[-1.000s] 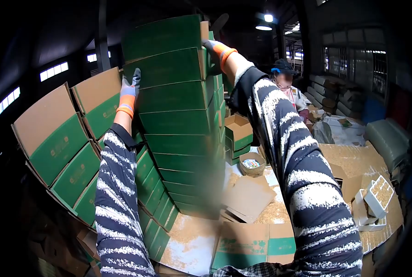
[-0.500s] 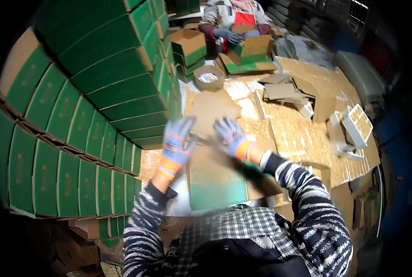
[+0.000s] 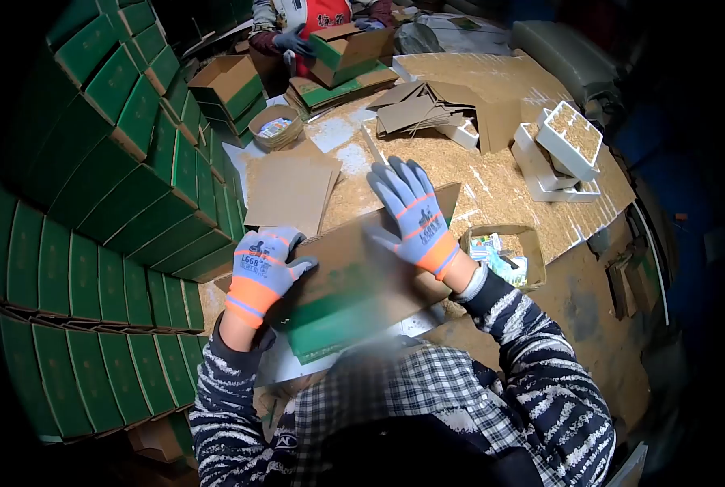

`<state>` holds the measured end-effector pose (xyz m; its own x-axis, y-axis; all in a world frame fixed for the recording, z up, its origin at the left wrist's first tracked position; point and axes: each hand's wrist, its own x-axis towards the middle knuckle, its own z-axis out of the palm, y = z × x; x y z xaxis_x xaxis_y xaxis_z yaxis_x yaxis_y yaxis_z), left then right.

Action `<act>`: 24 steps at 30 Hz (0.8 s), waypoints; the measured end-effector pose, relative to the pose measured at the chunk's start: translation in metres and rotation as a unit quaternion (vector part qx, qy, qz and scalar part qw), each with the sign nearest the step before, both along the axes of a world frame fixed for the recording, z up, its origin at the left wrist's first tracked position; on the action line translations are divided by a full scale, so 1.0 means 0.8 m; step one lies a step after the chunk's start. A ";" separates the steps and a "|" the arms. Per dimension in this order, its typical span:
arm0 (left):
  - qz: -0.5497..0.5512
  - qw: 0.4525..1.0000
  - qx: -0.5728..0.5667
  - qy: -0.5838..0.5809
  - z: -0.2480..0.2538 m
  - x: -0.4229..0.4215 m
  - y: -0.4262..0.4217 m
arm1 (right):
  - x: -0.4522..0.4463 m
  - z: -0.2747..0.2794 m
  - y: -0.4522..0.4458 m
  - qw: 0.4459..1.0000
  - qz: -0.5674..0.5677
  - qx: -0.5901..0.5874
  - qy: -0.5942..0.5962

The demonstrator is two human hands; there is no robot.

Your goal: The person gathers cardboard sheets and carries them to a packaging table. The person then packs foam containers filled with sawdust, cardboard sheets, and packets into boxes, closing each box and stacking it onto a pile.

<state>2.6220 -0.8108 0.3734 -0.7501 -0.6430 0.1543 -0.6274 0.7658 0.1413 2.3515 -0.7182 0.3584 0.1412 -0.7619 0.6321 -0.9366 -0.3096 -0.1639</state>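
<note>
In front of me lies a partly folded green-and-brown cardboard box (image 3: 342, 304), tilted and partly blurred. My left hand (image 3: 261, 268), in a grey glove with an orange cuff, curls its fingers at the box's left edge, its thumb along the upper side. My right hand (image 3: 415, 215), gloved alike, rests against the box's upper right part with long, stretched fingers; its thumb points left over the cardboard. Just beyond the box are flat brown cardboard sheets (image 3: 289, 187). An open carton with colourful printed packets (image 3: 500, 256) stands right of my right hand.
Green boxes (image 3: 94, 284) are stacked high on the left. A round basket (image 3: 275, 127) holds printed items. Cardboard pieces (image 3: 427, 109) and white-edged trays (image 3: 561, 154) lie on the chipboard table (image 3: 476, 191). Across it, a co-worker's gloved hands (image 3: 295, 40) handle a green box (image 3: 350, 55).
The box has turned and its right part has tilted up. My left hand has moved down and left to its edge; my right hand has risen slightly. The view has shifted right.
</note>
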 end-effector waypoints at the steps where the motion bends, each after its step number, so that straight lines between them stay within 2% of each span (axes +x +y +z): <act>1: -0.036 0.998 -0.040 0.023 -0.008 -0.005 0.004 | -0.002 -0.015 0.002 0.999 0.006 0.034 0.017; 2: -0.023 0.999 -0.006 -0.030 -0.020 -0.015 0.008 | -0.005 -0.027 0.000 0.997 0.013 0.067 0.035; 3: -0.038 0.999 0.033 0.013 -0.021 -0.013 0.006 | -0.007 -0.038 0.007 0.998 0.036 -0.023 0.046; 4: -0.058 0.994 0.072 0.054 -0.009 -0.011 0.001 | -0.013 -0.046 0.015 0.993 0.079 -0.057 0.063; 5: -0.089 0.969 0.231 0.003 -0.002 -0.006 -0.012 | -0.018 -0.058 0.022 0.990 0.093 -0.083 0.068; 6: -0.174 0.974 0.147 -0.008 -0.031 0.010 -0.027 | -0.021 -0.067 0.031 0.986 0.106 -0.106 0.072; 7: -0.114 0.966 0.231 -0.011 -0.003 0.004 -0.011 | -0.019 -0.054 0.049 0.987 0.129 -0.086 0.050; 8: -0.104 0.957 0.268 -0.026 -0.001 0.012 -0.016 | -0.027 -0.057 0.058 0.980 0.182 -0.079 0.008; 9: -0.077 0.945 0.282 -0.146 0.013 0.010 -0.030 | -0.035 -0.047 0.066 0.973 0.226 -0.043 0.010; 10: -0.062 0.952 0.241 -0.178 0.020 0.015 -0.040 | -0.043 -0.033 0.073 0.962 0.272 -0.009 0.012; 11: -0.021 0.955 0.268 -0.123 0.009 0.034 -0.070 | -0.039 -0.028 0.081 0.956 0.267 0.003 -0.121; 12: 0.021 0.952 0.297 -0.069 -0.009 0.042 -0.092 | -0.038 -0.013 0.082 0.934 0.307 -0.009 -0.181; 13: 0.026 0.969 0.236 0.072 -0.031 0.026 -0.095 | -0.030 -0.003 0.081 0.929 0.316 0.017 -0.192; 14: 0.031 0.962 0.173 0.211 -0.036 0.005 -0.085 | -0.018 0.002 0.077 0.922 0.325 0.043 -0.205; 15: 0.083 0.899 0.227 0.366 -0.045 -0.020 -0.066 | -0.005 -0.007 0.068 0.925 0.314 0.149 -0.154; 17: 0.035 0.873 0.244 0.421 -0.058 -0.066 -0.010 | 0.014 -0.045 0.054 0.890 0.281 0.357 -0.046; 18: -0.023 0.904 0.213 0.369 -0.068 -0.078 0.001 | 0.014 -0.080 0.062 0.950 0.288 0.097 -0.072; 20: -0.178 0.955 0.139 0.194 -0.080 -0.079 0.008 | 0.005 0.013 0.100 0.989 0.112 0.093 -0.013; 21: -0.185 0.966 0.174 0.042 -0.121 -0.061 -0.016 | -0.004 0.018 0.088 0.964 0.067 0.230 -0.117; 22: -0.158 0.977 0.139 -0.039 -0.107 -0.057 -0.002 | -0.014 0.008 0.083 0.933 0.098 0.245 -0.245; 24: -0.135 0.962 0.239 -0.006 -0.097 -0.065 0.003 | -0.014 0.047 0.103 0.833 0.263 0.421 -0.244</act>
